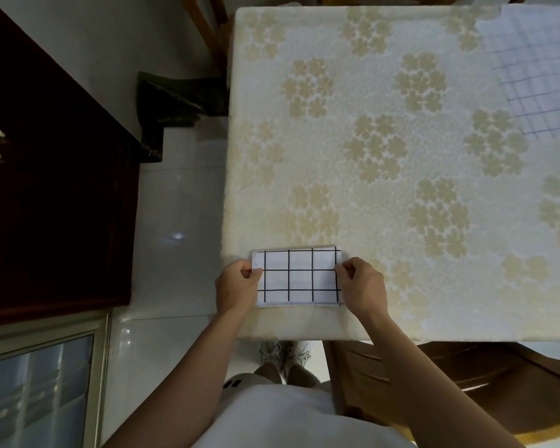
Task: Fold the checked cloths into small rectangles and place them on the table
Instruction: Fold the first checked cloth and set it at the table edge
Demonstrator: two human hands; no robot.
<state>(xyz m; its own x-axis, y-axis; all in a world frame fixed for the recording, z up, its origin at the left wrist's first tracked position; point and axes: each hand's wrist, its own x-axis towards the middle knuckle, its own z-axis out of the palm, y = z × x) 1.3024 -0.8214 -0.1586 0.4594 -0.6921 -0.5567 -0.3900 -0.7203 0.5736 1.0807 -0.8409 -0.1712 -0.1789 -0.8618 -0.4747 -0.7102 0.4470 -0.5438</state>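
A white cloth with black checks (pixel 299 278) lies folded into a small rectangle near the front left corner of the table (pixel 385 176). My left hand (pixel 236 286) pinches its left edge and my right hand (pixel 362 286) pinches its right edge. A second cloth, white with thin blue checks (pixel 537 69), lies spread flat at the table's far right corner, partly cut off by the frame.
The table wears a cream covering with beige flower patterns. A wooden chair (pixel 450 383) stands at the front right, another chair (pixel 207 30) at the far left. A dark cabinet (pixel 46 189) stands on the left across a strip of tiled floor.
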